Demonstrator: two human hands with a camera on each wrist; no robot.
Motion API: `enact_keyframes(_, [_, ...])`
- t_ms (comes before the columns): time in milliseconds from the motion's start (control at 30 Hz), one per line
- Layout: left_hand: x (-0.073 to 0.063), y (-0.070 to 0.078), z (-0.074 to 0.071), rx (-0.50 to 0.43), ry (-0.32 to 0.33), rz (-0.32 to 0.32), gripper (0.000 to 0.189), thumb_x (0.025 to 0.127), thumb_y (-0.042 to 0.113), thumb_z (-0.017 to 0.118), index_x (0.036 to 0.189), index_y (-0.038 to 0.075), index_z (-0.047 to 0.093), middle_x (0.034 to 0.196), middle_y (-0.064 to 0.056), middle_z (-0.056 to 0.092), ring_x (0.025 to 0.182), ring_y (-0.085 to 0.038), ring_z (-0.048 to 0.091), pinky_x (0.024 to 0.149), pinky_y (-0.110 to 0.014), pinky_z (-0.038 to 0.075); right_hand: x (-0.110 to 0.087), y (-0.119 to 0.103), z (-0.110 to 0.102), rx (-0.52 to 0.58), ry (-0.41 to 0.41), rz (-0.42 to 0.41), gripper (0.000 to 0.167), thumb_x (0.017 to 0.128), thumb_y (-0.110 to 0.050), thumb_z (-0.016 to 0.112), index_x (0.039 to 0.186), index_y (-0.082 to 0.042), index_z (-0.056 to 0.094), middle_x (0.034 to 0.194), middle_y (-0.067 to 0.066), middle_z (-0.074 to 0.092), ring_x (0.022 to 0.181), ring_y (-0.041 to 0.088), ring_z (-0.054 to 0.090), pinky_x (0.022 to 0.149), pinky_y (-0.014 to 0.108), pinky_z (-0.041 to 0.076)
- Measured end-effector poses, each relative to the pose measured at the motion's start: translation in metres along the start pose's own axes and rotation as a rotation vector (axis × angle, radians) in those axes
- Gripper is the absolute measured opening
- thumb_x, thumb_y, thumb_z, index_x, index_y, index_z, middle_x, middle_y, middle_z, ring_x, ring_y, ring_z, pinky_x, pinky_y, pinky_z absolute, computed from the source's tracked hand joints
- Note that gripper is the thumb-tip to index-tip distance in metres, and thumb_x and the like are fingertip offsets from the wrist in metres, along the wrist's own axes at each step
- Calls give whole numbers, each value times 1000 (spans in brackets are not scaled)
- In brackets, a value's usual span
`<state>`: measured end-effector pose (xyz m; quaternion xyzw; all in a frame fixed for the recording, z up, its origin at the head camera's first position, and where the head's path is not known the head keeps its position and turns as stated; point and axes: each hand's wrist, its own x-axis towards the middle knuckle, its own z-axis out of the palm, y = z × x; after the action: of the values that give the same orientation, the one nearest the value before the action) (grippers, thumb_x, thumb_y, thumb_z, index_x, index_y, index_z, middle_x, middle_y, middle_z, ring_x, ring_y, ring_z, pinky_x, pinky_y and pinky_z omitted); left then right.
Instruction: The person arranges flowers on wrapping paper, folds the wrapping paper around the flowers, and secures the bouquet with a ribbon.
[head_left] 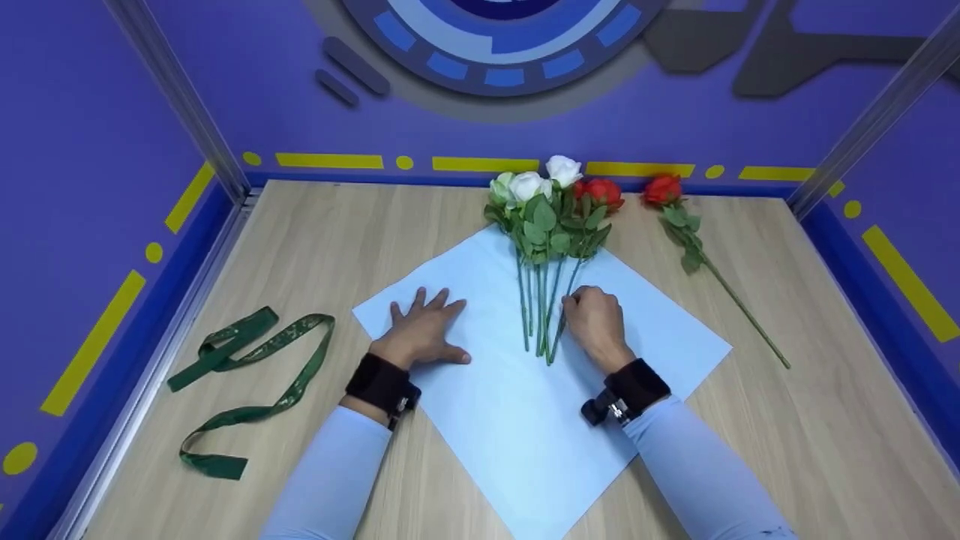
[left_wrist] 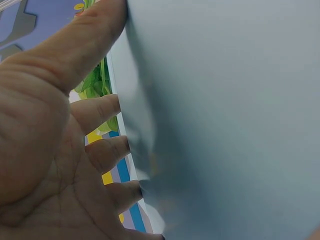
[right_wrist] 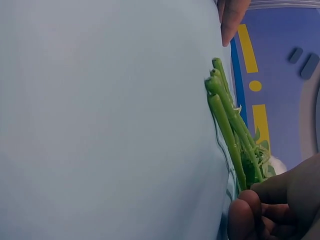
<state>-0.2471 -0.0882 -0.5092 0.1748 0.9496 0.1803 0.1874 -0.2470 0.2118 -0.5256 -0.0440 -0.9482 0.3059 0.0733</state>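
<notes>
On a light blue sheet of wrapping paper point(head_left: 495, 420), laid like a diamond, rests a bunch of artificial roses with white heads point(head_left: 529, 187) on the left and red heads point(head_left: 602, 193) on the right. Their green stems point(head_left: 541, 315) point toward me. My right hand point(head_left: 596, 319) pinches the rightmost stem between thumb and fingers; the right wrist view shows the cut stem ends point(right_wrist: 215, 85) close to it. Fingers spread, my left hand point(head_left: 424, 330) rests on the paper's left part, left of the stems. In the left wrist view its fingertips point(left_wrist: 107, 105) touch the sheet.
A single red rose point(head_left: 664, 190) with a long stem lies on the wooden table point(head_left: 810, 435) to the right. At the left a green ribbon point(head_left: 219, 466) lies in loose curves. Blue-purple panels point(head_left: 450, 135) with metal posts enclose the table's back and sides.
</notes>
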Motion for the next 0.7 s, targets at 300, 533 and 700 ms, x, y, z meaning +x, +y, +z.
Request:
enact_keyframes(300, [0, 0, 0, -4, 3, 11, 98, 86, 53, 85, 166, 22, 37, 176, -15, 20, 161, -50, 3, 118, -83, 4, -1, 0, -1, -8, 21, 18, 51, 105, -19, 60, 55, -16, 48, 53, 1, 49, 52, 22, 52, 52, 34, 40])
enact_keyframes(533, [1, 0, -1, 16, -7, -5, 98, 86, 54, 84, 166, 23, 35, 176, -13, 18, 161, -49, 3, 119, -82, 3, -2, 5, -4, 25, 11, 29, 55, 104, -18, 57, 51, -18, 42, 46, -2, 44, 44, 20, 48, 46, 33, 39])
enact_keyframes(700, [1, 0, 0, 17, -5, -3, 98, 87, 55, 83, 167, 23, 35, 176, -13, 18, 162, -48, 3, 119, -82, 4, -3, 13, -13, -10, 32, 14, 50, 102, -16, 60, 55, -15, 44, 54, -3, 39, 52, 20, 41, 51, 34, 36])
